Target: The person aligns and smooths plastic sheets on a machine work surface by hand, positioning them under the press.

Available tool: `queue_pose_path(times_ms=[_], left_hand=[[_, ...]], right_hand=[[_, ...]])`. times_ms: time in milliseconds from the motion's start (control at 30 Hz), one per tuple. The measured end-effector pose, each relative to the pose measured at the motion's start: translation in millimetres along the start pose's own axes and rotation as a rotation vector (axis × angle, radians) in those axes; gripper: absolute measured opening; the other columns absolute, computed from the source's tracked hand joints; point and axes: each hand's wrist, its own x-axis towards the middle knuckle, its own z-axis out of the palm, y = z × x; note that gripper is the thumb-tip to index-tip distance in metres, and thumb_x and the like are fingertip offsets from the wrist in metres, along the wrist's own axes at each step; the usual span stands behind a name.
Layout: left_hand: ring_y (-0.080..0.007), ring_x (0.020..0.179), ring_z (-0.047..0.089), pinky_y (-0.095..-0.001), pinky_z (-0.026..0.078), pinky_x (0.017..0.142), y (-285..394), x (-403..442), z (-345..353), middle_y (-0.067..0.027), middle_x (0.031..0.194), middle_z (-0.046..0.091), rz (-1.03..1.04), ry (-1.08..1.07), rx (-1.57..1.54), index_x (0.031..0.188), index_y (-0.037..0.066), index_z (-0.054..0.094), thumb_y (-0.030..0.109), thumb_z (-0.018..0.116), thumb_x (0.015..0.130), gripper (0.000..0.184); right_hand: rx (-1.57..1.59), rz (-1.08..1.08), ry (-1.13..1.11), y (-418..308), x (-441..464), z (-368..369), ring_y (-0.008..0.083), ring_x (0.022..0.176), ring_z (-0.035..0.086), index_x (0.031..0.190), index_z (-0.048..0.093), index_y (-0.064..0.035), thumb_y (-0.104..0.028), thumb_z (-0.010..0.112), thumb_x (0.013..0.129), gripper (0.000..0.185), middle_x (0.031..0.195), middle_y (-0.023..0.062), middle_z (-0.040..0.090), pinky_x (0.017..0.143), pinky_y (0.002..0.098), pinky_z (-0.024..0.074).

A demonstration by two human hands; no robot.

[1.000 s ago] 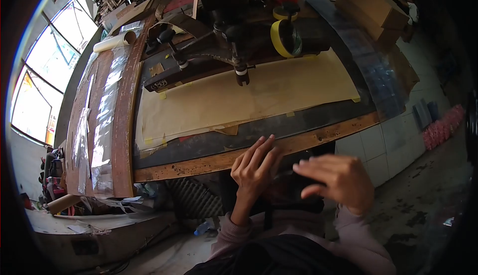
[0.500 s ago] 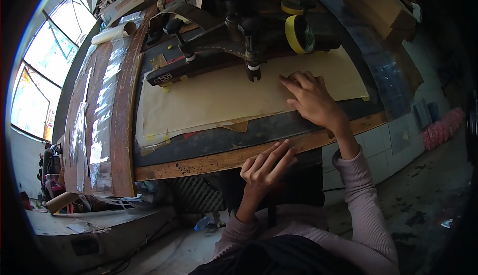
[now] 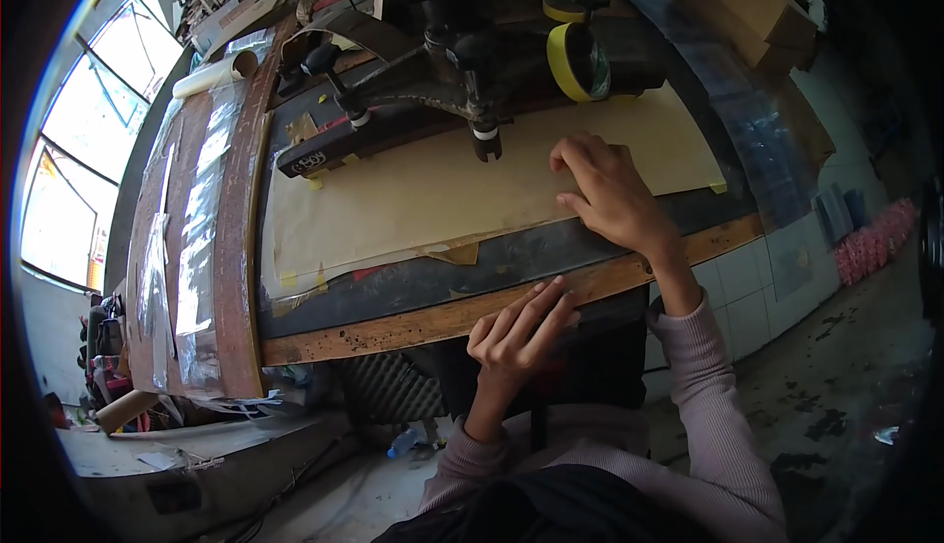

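Note:
My left hand [image 3: 519, 334] rests at the wooden front edge [image 3: 423, 322] of the table, its fingers stretched out and nothing in them. Over the right part of a large cream paper sheet [image 3: 423, 184] is my right hand [image 3: 612, 194], fingers bent and thumb apart from them; no object shows in it. Bits of yellow tape mark the sheet's edges, and torn brown paper pokes out beneath its front. The sheet lies on a black table surface [image 3: 511, 253]. Behind it, a dark bar [image 3: 339, 148] with white lettering sits under a black machine frame [image 3: 462, 90] with bolts.
A yellow tape roll [image 3: 572, 63] hangs on the machine at the right. Further right is an open cardboard box [image 3: 742, 7]. On the left, a brown board [image 3: 236, 297] carries clear plastic strips and a paper roll [image 3: 218, 73]. A pink bundle [image 3: 875, 243] lies at far right.
My right hand's fingers have curled in more, the index finger no longer pointing out. My left hand stays at the table edge. The view has shifted slightly.

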Motion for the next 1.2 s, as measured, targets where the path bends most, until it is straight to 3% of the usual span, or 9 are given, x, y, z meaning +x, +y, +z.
queue_pose_path(times_ms=[167,300,500,600,633,767,867,1000,1200], left_hand=[[-0.0057,0.082,0.069,-0.0199,0.039,0.058,0,1,-3,0.0092,0.1,0.073,-0.01,-0.034,-0.019,0.093,0.023,0.075,0.029,0.075,0.077,0.017],[-0.0073,0.085,0.068,-0.0226,0.043,0.063,1,10,-13,0.0076,0.105,0.072,-0.064,-0.166,-0.08,0.098,0.02,0.074,0.022,0.074,0.077,0.021],[-0.0149,0.101,0.064,-0.0309,0.047,0.081,-17,40,-43,0.001,0.121,0.065,0.034,-0.532,-0.347,0.111,0.015,0.07,0.005,0.066,0.077,0.036],[-0.0193,0.104,0.063,-0.0353,0.045,0.089,-16,59,-27,-0.0049,0.126,0.063,-0.051,-0.402,-0.249,0.12,0.01,0.065,0.001,0.062,0.077,0.045],[-0.0226,0.118,0.057,-0.04,0.041,0.1,-16,60,-17,-0.0105,0.135,0.056,-0.057,-0.401,-0.203,0.131,0.006,0.056,0.004,0.057,0.082,0.049],[-0.0226,0.139,0.038,-0.0443,0.027,0.115,-14,65,12,-0.0115,0.147,0.044,-0.164,-0.531,-0.054,0.143,0.005,0.042,0.016,0.049,0.092,0.053],[-0.022,0.139,0.039,-0.0463,0.024,0.116,-12,64,13,-0.0111,0.148,0.043,-0.171,-0.566,-0.028,0.143,0.004,0.042,0.015,0.05,0.09,0.054],[-0.0216,0.139,0.039,-0.0513,0.02,0.117,-11,69,11,-0.0106,0.149,0.043,-0.17,-0.596,0.002,0.142,0.004,0.043,0.015,0.051,0.089,0.054],[-0.0225,0.138,0.04,-0.0567,0.017,0.116,-12,72,10,-0.0109,0.149,0.042,-0.17,-0.613,0.007,0.14,0.005,0.045,0.016,0.053,0.087,0.055]], right_hand=[[-0.114,-0.143,0.187,-6,-12,14,0.0203,0.095,0.059,0.096,0.061,-0.0082,-0.004,0.065,0.081,0.016,0.093,0.0019,0.062,0.084,0.0368,0.0446],[-0.137,-0.174,0.216,-11,-28,15,0.0195,0.095,0.06,0.096,0.066,-0.0055,-0.004,0.065,0.08,0.016,0.098,0.0028,0.066,0.084,0.0354,0.0464],[-0.123,-0.119,0.26,-17,-45,20,0.021,0.101,0.06,0.101,0.068,-0.0035,-0.004,0.067,0.079,0.022,0.11,0.0046,0.067,0.088,0.0366,0.0472],[-0.095,-0.093,0.274,-17,-48,23,0.0219,0.104,0.06,0.103,0.069,-0.0029,-0.003,0.068,0.079,0.025,0.112,0.0053,0.067,0.09,0.0372,0.0475],[-0.101,-0.095,0.28,-17,-47,22,0.0217,0.103,0.06,0.102,0.069,-0.0021,-0.005,0.067,0.081,0.021,0.11,0.0057,0.068,0.089,0.0372,0.0476],[-0.118,-0.095,0.262,-15,-49,22,0.0228,0.103,0.062,0.098,0.069,0.0003,-0.006,0.067,0.082,0.018,0.106,0.0075,0.069,0.088,0.0377,0.0497],[-0.022,-0.042,0.302,-15,-52,24,0.0242,0.104,0.062,0.096,0.069,0.0006,-0.005,0.07,0.08,0.017,0.103,0.0089,0.069,0.087,0.0379,0.0516],[-0.016,0.145,0.377,-16,-52,20,0.0264,0.105,0.062,0.104,0.066,0.0016,-0.011,0.076,0.076,0.033,0.111,0.0117,0.064,0.088,0.0371,0.0519],[-0.089,0.131,0.238,-16,-57,10,0.0271,0.109,0.06,0.113,0.064,0.001,-0.015,0.075,0.078,0.04,0.117,0.0121,0.062,0.095,0.0396,0.0478]])
